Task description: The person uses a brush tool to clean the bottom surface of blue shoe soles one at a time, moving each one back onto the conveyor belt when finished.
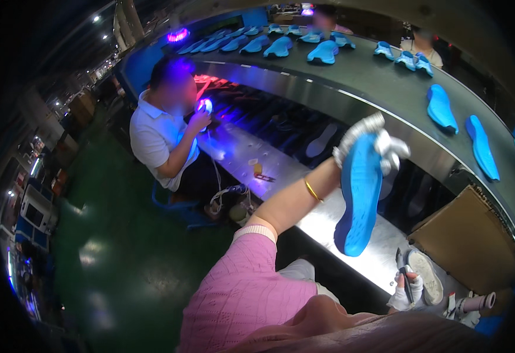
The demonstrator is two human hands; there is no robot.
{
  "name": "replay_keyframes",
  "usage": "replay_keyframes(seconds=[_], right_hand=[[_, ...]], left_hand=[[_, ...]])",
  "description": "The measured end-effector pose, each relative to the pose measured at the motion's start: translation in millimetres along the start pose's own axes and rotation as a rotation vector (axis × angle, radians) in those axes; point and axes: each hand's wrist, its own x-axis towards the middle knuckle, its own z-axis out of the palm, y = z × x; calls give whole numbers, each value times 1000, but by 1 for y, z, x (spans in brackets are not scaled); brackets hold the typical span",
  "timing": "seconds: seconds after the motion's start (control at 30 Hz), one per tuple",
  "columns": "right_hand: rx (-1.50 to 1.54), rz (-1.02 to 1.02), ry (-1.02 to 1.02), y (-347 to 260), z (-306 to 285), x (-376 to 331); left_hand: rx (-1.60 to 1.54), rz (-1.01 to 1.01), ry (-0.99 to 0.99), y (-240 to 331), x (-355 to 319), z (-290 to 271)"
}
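Observation:
My left hand [394,148], in a white glove, is raised in front of the bench and closed around the upper end of a blue shoe sole [360,197]. The sole hangs lengthwise with its other end downward, and part of the gripping hand is hidden behind it. Lower right, my right hand [401,294], in a white glove with bare fingertips, grips a slim black hand tool [407,282] near the bench edge; its exact kind is unclear. Beside that hand lies an off-white shoe sole [425,277] on the metal bench [325,226].
A conveyor belt [381,79] carrying several blue soles [441,109] curves behind the bench. A cardboard box [468,232] stands at right, near a pinkish cylinder [480,302]. At left, a seated person [166,129] holds a glowing object [205,107]. Other people are beyond the belt.

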Motion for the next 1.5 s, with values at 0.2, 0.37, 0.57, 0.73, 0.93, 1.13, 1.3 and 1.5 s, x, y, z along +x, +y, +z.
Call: replay_keyframes(seconds=[0.2, 0.37, 0.57, 0.73, 0.93, 1.13, 1.3, 1.5], right_hand=[[-105, 24, 42, -6, 11, -34], [-73, 87, 14, -39, 17, -60], [-27, 112, -63, -68, 57, -53], [42, -51, -37, -83, 88, -46], [-310, -318, 17, -84, 118, -64], [7, 34, -81, -87, 118, -75], [-440, -403, -125, -86, 121, -81], [-144, -304, -66, -75, 124, -84]], left_hand=[[-421, -397, 413, -140, -115, -43], [-428, -388, 369, -182, -176, -24], [-270, -328, 380, -193, -155, -7], [-209, -197, 437, -212, -150, 8], [-167, -107, 495, -224, -152, 17], [-122, -190, 537, -213, -160, 10], [-29, -228, 499, -207, -157, 7], [-3, -164, 605, -187, -163, -11]])
